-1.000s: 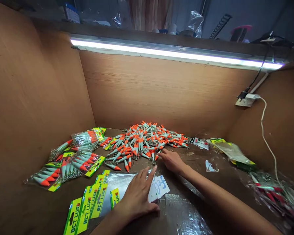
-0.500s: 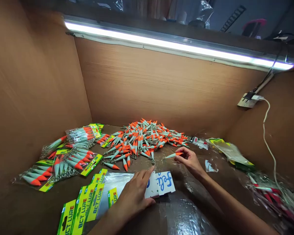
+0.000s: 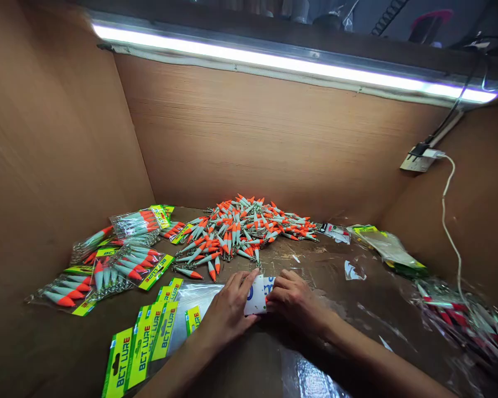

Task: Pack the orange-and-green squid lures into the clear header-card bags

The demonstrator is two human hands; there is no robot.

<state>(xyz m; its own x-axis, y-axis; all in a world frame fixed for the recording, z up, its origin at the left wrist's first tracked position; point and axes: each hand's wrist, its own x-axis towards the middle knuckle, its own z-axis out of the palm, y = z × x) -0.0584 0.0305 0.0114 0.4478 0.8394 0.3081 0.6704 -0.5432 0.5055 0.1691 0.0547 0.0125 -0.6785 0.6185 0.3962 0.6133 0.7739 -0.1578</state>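
My left hand (image 3: 231,301) grips a white card (image 3: 255,298) with blue handwriting, thumb at its near edge and fingers along the far side. Over the card's right part, my right hand (image 3: 294,301) is closed, fingers pinched together. A bit of orange shows at its fingertips, the tip of a fishing lure (image 3: 268,299); the rest of the lure is hidden. Under and beside my left wrist lie clear bags with yellow-green BCT LURE headers (image 3: 164,331). Beyond both hands rises a heap of orange and pale green fishing lures (image 3: 236,226).
Filled lure packets (image 3: 135,260) are piled at the left. To the right lie more flat bags (image 3: 384,246), a torn white scrap (image 3: 354,271) and bagged red-and-white lures (image 3: 456,315). A white cable (image 3: 448,221) hangs down the right side. Clear plastic (image 3: 311,376) lies at the front.
My right hand has moved left and toward me, bringing the lure from beside the heap onto the white card. My left hand stays at the card. The view has shifted slightly.
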